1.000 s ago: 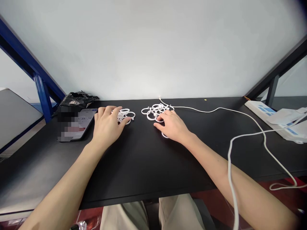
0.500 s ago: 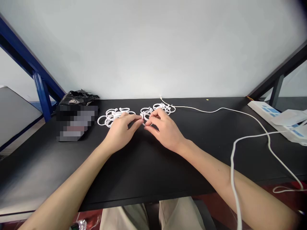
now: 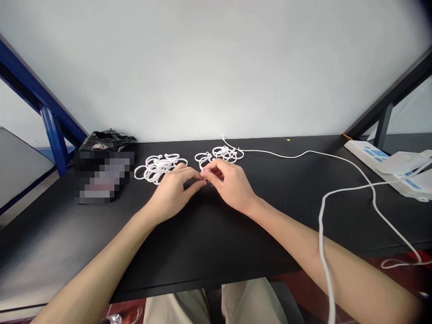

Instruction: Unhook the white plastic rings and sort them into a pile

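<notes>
My left hand (image 3: 173,191) and my right hand (image 3: 232,185) meet fingertip to fingertip above the black tabletop (image 3: 202,243). Both are closed in a pinch on one white plastic ring (image 3: 201,165), most of which is hidden by the fingers. A heap of similar white rings (image 3: 158,167) lies just beyond my left hand. Behind my right hand is a second, looser group of white rings (image 3: 227,154), some with small round knobs.
A black plastic bag (image 3: 107,140) and a blurred-out package lie at the left. A white cable (image 3: 293,157) runs along the table and loops over my right forearm. A white and blue box (image 3: 374,157) with papers sits at the right, near the frame post (image 3: 383,126).
My fingertips have drawn closer together on the ring, and the right hand's fingers have closed up. The whole view has shifted slightly; the ring groups look unchanged.
</notes>
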{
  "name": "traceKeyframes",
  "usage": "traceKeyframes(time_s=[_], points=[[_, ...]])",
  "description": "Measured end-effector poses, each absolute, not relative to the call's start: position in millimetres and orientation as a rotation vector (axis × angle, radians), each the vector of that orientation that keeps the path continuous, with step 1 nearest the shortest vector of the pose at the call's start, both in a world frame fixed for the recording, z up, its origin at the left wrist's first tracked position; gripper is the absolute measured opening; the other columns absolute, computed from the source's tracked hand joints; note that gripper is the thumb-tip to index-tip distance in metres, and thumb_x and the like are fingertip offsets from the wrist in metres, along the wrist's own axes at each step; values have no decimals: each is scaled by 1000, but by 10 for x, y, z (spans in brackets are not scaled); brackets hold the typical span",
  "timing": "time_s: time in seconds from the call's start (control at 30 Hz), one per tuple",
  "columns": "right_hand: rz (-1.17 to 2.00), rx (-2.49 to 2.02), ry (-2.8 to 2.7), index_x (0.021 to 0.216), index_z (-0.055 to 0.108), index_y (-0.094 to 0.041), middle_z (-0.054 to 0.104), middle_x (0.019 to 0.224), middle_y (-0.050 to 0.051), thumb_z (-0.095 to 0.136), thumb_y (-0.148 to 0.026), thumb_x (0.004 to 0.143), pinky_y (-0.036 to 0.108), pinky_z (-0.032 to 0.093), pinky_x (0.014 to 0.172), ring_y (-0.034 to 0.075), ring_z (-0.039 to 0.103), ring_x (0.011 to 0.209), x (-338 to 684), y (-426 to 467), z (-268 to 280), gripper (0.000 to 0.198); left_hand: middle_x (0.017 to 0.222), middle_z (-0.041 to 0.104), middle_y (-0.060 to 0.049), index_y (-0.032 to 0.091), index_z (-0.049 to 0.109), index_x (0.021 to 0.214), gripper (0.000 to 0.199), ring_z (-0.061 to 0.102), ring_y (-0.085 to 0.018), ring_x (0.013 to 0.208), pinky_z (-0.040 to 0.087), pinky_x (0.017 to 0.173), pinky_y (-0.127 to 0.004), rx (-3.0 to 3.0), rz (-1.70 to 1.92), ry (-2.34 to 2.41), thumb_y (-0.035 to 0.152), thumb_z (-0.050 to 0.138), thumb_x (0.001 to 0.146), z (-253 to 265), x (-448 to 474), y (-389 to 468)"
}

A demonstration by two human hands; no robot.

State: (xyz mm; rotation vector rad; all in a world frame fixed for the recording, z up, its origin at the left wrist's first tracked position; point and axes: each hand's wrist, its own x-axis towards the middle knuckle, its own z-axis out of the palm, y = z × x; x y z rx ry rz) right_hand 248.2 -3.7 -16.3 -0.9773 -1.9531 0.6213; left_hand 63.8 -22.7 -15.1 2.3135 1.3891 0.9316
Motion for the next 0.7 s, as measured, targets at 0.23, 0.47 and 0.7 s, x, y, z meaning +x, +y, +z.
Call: traceKeyframes(time_s=[0.23, 0.47, 0.7], points=[[712, -1015, -1933, 84, 62, -21, 67, 73, -2, 53, -32, 96, 26, 51, 70, 12, 63, 64, 2511, -16, -124, 19, 88, 70, -1, 25, 69, 89, 18, 57, -20, 85, 47, 75, -32, 2367, 874, 1370, 39, 57, 91, -135, 680, -248], [302, -1215, -2166, 119, 62, -19, 65, 108, 9, 52, -32, 96, 39, 48, 93, 23, 60, 106, 2604, 125, -198, 28, 83, 69, -6, 22, 67, 84, 23, 56, -26, 90, 44, 82, -41, 2533, 978, 1894, 34, 49, 93, -131, 515, -161], [141, -1316, -2382, 98, 70, -19, 61, 98, 7, 54, -21, 95, 38, 48, 87, 21, 57, 96, 2622, 187, -244, 16, 109, 68, -12, 19, 68, 106, 27, 52, -34, 103, 43, 84, -47, 2559, 829, 2151, 34, 51, 92, -202, 429, -126]])
